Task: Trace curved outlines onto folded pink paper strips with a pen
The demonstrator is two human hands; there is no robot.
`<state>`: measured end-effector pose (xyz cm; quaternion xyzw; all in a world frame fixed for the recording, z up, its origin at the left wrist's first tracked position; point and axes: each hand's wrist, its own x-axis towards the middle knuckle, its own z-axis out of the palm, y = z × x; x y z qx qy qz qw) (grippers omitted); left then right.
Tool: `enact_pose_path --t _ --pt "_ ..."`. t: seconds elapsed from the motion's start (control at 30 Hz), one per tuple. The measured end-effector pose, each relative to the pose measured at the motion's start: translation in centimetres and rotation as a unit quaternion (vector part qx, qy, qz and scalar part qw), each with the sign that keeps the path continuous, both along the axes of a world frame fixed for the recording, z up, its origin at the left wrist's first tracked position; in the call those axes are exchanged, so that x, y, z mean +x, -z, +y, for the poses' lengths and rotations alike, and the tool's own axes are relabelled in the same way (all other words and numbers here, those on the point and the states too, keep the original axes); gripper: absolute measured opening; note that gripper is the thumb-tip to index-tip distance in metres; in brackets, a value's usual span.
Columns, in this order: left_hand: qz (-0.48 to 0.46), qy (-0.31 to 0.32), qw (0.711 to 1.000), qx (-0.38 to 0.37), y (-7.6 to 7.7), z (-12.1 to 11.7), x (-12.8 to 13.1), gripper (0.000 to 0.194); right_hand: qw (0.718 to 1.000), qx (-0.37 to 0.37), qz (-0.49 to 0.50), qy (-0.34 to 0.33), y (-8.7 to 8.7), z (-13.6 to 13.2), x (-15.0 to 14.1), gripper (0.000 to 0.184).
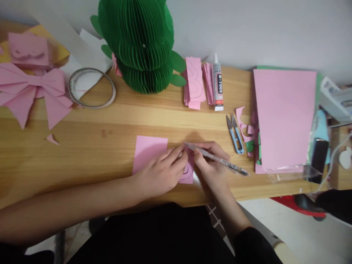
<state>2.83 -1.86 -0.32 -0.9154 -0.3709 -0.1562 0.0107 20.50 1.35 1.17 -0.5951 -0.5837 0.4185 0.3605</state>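
My left hand [166, 170] lies over pink paper near the table's front edge, its fingers bent and pressed together on a pink paper strip [189, 178] with a drawn curved line. Under and left of that hand is a larger pink sheet [148, 152], flat on the table. Between the thumb and fingers of my right hand [211, 161] is a slim clear pen [224, 161], tilted, its tip pointing left beside my left fingertips. The two hands meet at the strip and cover most of it.
A green honeycomb paper figure [143, 44] stands at the back. Pink strips [194, 80] and a glue tube [218, 86] lie right of it. Blue snips [235, 134] and a pink sheet stack [286, 117] are right; a tape roll [112, 93] and pink bow [35, 86] left.
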Motion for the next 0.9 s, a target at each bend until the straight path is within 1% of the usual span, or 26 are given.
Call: enact_pose_path --t 0.2,0.4,0.53,0.7,0.8,0.9 --pt "0.002 0.005 1.0 -0.012 0.04 -0.01 -0.06 0.036 1.0 -0.006 0.001 0.006 0.06 -0.08 -0.06 0.008" --pt "0.003 0.001 1.0 0.009 -0.05 -0.01 0.08 0.039 1.0 0.001 -0.003 0.005 0.17 -0.08 0.07 0.007" --pt "-0.001 -0.002 1.0 0.011 -0.18 0.07 0.09 0.039 1.0 0.006 -0.007 0.0 0.11 -0.1 0.13 0.007" --pt "-0.006 0.0 1.0 0.01 -0.06 0.1 0.03 0.041 0.998 0.026 -0.045 -0.02 -0.24 -0.14 -0.04 0.007" --pt "-0.01 0.001 1.0 0.011 0.15 0.01 0.0 0.039 0.997 0.04 -0.068 -0.019 -0.32 -0.28 -0.18 0.006" --pt "-0.02 0.005 1.0 -0.009 0.32 -0.1 -0.05 0.035 0.993 0.05 -0.103 -0.014 -0.43 -0.49 -0.3 0.005"
